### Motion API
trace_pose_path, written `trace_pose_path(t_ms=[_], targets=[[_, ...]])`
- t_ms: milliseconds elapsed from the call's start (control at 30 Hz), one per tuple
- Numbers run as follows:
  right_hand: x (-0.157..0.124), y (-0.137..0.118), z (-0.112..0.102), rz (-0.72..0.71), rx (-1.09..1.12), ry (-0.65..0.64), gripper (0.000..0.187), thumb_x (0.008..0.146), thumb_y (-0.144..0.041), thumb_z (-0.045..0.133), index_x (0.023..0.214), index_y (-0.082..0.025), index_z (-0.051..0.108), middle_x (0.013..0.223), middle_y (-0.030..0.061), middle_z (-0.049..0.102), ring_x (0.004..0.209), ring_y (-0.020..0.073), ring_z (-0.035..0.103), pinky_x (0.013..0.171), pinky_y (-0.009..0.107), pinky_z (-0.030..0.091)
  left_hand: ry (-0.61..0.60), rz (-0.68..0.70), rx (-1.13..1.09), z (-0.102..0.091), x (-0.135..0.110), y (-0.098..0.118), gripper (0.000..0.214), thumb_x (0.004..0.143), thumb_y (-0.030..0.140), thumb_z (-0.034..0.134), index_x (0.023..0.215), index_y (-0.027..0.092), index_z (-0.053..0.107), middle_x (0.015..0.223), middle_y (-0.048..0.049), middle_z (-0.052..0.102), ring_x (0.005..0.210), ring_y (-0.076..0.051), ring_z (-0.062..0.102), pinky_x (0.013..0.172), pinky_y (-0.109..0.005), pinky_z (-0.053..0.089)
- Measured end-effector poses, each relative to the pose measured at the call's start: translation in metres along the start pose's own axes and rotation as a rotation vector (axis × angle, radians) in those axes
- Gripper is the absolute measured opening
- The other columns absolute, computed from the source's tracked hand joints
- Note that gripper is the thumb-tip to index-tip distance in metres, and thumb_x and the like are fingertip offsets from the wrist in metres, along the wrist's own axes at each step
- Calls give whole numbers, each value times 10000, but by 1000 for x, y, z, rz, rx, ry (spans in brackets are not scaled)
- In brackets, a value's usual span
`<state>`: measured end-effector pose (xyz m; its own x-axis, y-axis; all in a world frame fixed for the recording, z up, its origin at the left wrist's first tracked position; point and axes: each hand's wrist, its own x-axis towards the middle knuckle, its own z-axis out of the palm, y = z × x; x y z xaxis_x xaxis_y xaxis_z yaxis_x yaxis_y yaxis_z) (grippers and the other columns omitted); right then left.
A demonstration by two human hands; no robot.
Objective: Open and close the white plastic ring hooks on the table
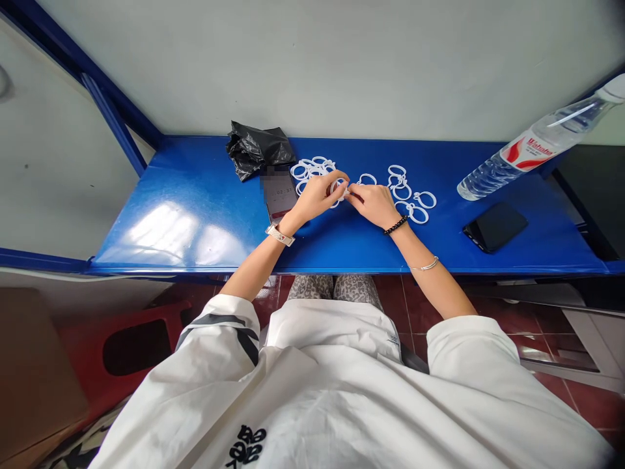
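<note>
Over the middle of the blue table, my two hands meet around a white plastic curtain ring with a small eyelet. My left hand is closed on the ring from the left, thumb and index finger pinching it. From the other side, my right hand has its fingertips pressed together at the ring's small eyelet; its fingers partly hide what they grip. A heap of similar white rings lies just beyond my left hand. More white rings are spread beyond and to the right of my right hand, one of them directly behind it.
On the blue table, a crumpled black plastic bag lies at the back, beside a phone with a lit screen partly under my left wrist. A dark phone and a water bottle are at right. A wall closes the back.
</note>
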<state>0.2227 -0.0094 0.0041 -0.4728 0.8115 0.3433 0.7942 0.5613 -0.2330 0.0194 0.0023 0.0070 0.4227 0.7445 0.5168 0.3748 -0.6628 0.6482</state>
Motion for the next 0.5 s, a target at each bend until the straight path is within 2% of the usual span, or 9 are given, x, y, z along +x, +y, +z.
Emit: trace_pose_path(t_ms=[200, 333, 500], targets=[[0, 2, -5, 11, -15, 1, 331, 1073, -411, 485, 944, -232, 731, 804, 74, 767, 719, 245, 655, 595, 308, 272, -19, -7, 33, -5, 2, -11, 305, 1032, 413, 518, 994, 182, 714, 533, 23, 528, 462, -139, 422, 554, -292, 307], [0, 2, -6, 39, -12, -21, 304, 1075, -383, 486, 979, -226, 727, 770, 65, 749, 691, 240, 642, 590, 306, 273, -54, 9, 53, -7, 1, -12, 200, 1011, 362, 556, 945, 205, 662, 494, 47, 495, 438, -143, 428, 563, -289, 326], [0, 4, -10, 55, 24, 13, 355, 1102, -380, 413, 987, -222, 709, 706, 52, 705, 654, 228, 623, 595, 304, 289, -136, -4, 88, -3, 0, -7, 144, 978, 270, 577, 847, 211, 573, 528, 48, 527, 464, -136, 453, 578, -275, 323]])
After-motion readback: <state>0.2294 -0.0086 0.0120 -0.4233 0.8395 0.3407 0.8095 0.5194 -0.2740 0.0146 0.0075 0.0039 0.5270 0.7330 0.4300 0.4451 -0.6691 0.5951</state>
